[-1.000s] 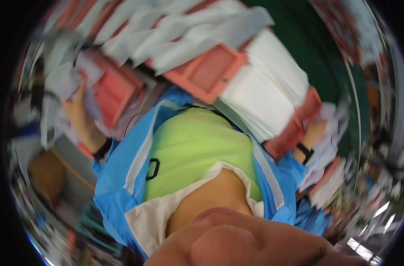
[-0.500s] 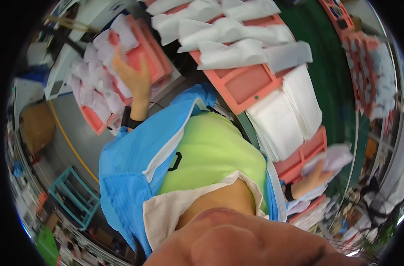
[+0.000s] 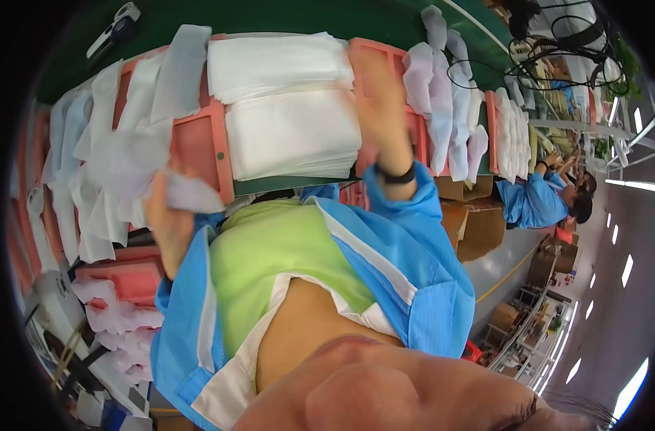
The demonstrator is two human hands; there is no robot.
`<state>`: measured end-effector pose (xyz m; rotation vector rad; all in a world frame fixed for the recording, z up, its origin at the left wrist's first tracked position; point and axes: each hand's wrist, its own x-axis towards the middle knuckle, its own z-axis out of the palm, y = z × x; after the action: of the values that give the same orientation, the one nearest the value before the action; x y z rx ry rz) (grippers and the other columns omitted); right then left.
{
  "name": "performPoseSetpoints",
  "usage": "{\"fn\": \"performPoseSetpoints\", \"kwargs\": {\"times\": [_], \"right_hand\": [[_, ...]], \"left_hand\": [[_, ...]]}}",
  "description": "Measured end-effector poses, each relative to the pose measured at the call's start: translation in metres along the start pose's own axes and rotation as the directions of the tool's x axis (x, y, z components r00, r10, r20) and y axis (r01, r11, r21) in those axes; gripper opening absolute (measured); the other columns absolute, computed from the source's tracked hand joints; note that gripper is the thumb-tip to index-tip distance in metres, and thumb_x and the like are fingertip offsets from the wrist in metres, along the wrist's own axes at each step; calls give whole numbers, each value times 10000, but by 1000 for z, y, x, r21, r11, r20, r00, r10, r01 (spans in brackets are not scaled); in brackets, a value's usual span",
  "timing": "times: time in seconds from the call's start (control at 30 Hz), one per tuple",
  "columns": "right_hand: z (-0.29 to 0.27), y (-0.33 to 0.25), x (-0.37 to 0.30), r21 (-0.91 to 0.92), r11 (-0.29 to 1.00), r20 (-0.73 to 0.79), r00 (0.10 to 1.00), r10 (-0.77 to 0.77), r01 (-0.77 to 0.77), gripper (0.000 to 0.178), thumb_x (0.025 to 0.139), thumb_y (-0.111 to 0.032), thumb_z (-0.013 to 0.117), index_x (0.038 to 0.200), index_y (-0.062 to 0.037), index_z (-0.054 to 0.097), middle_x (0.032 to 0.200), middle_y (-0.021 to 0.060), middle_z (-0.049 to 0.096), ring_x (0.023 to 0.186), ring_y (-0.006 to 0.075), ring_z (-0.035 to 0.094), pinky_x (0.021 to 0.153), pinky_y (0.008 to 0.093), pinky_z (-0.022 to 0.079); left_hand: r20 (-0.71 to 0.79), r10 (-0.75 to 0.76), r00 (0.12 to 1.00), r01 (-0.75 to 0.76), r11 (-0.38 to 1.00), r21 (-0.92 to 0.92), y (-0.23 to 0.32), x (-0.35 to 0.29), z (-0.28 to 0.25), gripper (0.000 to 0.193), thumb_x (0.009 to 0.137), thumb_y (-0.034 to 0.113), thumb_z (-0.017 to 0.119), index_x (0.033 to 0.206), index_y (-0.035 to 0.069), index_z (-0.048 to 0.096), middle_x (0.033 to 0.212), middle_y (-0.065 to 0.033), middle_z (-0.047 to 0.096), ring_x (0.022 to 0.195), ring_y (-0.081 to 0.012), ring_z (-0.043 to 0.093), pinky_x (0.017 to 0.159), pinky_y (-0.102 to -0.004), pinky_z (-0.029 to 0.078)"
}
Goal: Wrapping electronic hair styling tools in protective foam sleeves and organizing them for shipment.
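Observation:
My left hand [image 3: 171, 219] is closed around a blurred wrapped piece in a whitish, translucent sleeve [image 3: 195, 195]. It is above the left part of the bench, close to a pink tray [image 3: 198, 147] with more white-sleeved pieces on it. My right hand [image 3: 381, 115] is smeared by motion, but its fingers look stretched out, with nothing visible in them. It reaches over another pink tray [image 3: 410, 128], just right of a stack of white sleeves [image 3: 291, 136]. What is inside the held sleeve cannot be made out.
Wrapped pieces [image 3: 440, 108] lie on trays at the right, beside black cables [image 3: 550, 57]. A white-and-dark tool [image 3: 115, 32] rests on the green bench top [image 3: 270, 18]. Pink trays with wrapped pieces [image 3: 122, 316] are at lower left. Another person [image 3: 536, 201] works farther right.
The view has swung to the right. My left hand, empty before over the left trays, now holds a wrapped piece. My right hand has left the wrapped piece at the right-hand tray.

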<state>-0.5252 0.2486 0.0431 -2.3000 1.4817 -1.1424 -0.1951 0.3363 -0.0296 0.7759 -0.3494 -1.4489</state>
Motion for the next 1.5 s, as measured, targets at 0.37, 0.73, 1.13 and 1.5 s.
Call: {"fn": "performPoseSetpoints", "kwargs": {"times": [0.37, 0.73, 1.13, 1.5], "right_hand": [[-92, 305, -103, -971, 198, 174, 965, 195, 135, 264, 849, -260, 592, 918, -7, 623, 891, 180, 640, 871, 328, 598, 827, 434, 466], [-83, 200, -54, -537, 655, -106, 813, 573, -531, 534, 798, -219, 673, 1191, 104, 512, 1108, 265, 609, 951, 378, 613, 835, 435, 486], [-7, -9, -39, 463, 785, 204, 912, 357, -411, 530, 855, -19, 637, 1339, 69, 442, 1200, 131, 569, 1036, 201, 558, 885, 304, 461], [79, -129, -34, 575, 796, 678, 654, -335, -189, 710, 828, -31, 639, 1468, -52, 330, 1418, 144, 444, 1258, 293, 484, 963, 368, 446]], "left_hand": [[-327, 940, -94, -7, 328, 945, 168, -231, -230, 399, 795, 129, 757, 1124, -65, 640, 1082, -134, 666, 983, -214, 638, 840, -319, 512], [-674, 684, -279, 680, 636, 364, 63, -377, -400, 587, 696, 420, 722, 1003, -77, 670, 1072, -270, 661, 1030, -348, 636, 896, -429, 480], [-173, 975, 143, 44, 168, 985, 64, -144, -165, 361, 811, 35, 600, 1168, -4, 569, 1197, -149, 564, 1043, -279, 562, 907, -364, 449], [-209, 536, 818, -385, 780, 492, 12, -52, -14, 636, 778, 114, 767, 1315, 29, 436, 1152, -91, 581, 1031, -186, 579, 872, -358, 501]]}}
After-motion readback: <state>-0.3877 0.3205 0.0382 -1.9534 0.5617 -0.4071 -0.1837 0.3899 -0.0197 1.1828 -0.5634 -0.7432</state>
